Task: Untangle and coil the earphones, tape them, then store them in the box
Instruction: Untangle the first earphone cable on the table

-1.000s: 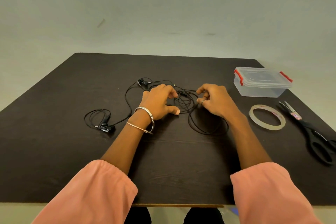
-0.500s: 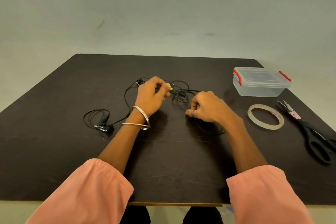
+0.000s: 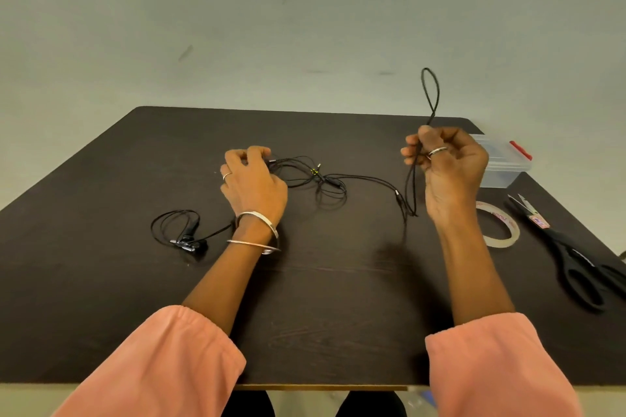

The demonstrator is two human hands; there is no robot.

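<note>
R grip (image 3: 447, 162): thin blk cord loop (image 3: 430, 91)

- The left hand (image 3: 252, 184) sits left of centre in the frame, back upward, low over the table, with curled fingers and a ring on one of them.
- Two thin bangles circle the left wrist; its forearm runs down to a pink sleeve at the lower left.
- The right hand (image 3: 447, 166) is raised right of centre, fingers curled in a loose fist, a ring on one finger.
- The right forearm rises steeply from a pink sleeve at the lower right.
- The two hands are well apart.
</note>
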